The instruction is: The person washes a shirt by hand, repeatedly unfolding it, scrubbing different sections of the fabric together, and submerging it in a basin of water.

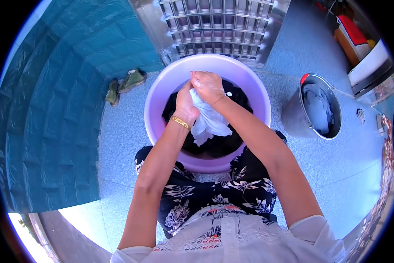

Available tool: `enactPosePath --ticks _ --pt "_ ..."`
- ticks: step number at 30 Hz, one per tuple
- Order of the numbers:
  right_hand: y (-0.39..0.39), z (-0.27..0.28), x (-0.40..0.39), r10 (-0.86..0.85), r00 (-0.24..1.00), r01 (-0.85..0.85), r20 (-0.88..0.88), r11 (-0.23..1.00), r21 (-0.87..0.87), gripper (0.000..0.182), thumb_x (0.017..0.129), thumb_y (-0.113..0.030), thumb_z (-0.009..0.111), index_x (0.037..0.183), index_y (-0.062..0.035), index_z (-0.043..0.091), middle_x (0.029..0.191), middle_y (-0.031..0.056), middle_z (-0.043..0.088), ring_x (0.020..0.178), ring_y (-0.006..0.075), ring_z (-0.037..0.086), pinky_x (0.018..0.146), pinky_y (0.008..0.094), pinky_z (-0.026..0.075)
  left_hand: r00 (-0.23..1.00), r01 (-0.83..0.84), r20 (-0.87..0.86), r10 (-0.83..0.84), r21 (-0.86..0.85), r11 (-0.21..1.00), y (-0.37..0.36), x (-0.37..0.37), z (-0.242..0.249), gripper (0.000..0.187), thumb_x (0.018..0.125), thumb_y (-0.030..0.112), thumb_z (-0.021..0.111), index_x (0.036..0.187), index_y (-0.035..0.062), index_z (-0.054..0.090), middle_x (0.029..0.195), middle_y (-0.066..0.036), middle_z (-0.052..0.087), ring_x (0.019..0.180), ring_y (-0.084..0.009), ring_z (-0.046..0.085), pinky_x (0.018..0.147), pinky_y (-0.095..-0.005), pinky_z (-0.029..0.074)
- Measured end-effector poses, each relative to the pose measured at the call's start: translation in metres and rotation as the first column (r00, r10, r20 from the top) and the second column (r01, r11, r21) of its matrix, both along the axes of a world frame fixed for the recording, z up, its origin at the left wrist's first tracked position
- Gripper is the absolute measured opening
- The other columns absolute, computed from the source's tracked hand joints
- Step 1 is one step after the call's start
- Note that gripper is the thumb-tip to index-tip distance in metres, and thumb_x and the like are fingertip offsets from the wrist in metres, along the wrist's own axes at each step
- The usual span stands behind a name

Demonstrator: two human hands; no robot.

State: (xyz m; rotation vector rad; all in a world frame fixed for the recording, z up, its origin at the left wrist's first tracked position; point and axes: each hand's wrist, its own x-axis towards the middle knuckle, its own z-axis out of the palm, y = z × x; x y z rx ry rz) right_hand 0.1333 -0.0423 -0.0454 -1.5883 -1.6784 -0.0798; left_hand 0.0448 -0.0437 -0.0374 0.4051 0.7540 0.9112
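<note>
Both my hands are together over a large purple basin [156, 87], gripping a wet white cloth [209, 118]. My left hand [186, 105], with a gold bracelet at the wrist, wraps the cloth from the left side. Above and to its right, my right hand [207, 85] is closed on the cloth's upper end, with suds on its skin. The cloth's loose lower part hangs down between my forearms. Dark fabric [237, 100] lies in the basin below. A small white fleck of foam shows beside my right wrist.
A grey bucket [295, 111] holding grey-blue cloth [318, 105] stands at the right. Green shoes [132, 79] sit by the blue tiled wall [52, 114] on the left. A metal grille door [219, 22] rises just behind the basin.
</note>
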Motion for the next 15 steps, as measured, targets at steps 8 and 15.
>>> enactPosePath --ticks 8,15 --pt "-0.050 0.030 -0.051 0.275 0.947 -0.302 0.168 0.938 0.169 0.020 0.075 -0.019 0.050 0.058 -0.0080 0.051 0.060 0.0064 0.054 0.059 0.0256 0.055 0.055 0.0384 0.045 0.974 0.005 0.210 -0.079 0.335 0.942 0.027 -0.016 -0.018 0.025 0.085 0.026 0.044 0.065 0.0113 0.043 0.056 0.001 0.041 0.051 -0.0116 0.043 0.047 -0.0259 0.035" --pt "0.003 -0.006 0.001 -0.007 0.998 0.007 -0.069 1.000 0.005 0.024 0.078 -0.021 0.047 0.059 -0.0084 0.052 0.056 0.0083 0.055 0.056 0.0267 0.055 0.053 0.0388 0.044 0.998 -0.006 -0.054 0.013 0.115 0.993 0.001 0.000 0.011 0.018 0.084 0.022 0.042 0.077 0.0093 0.052 0.077 -0.003 0.056 0.076 -0.0160 0.055 0.071 -0.0296 0.044"
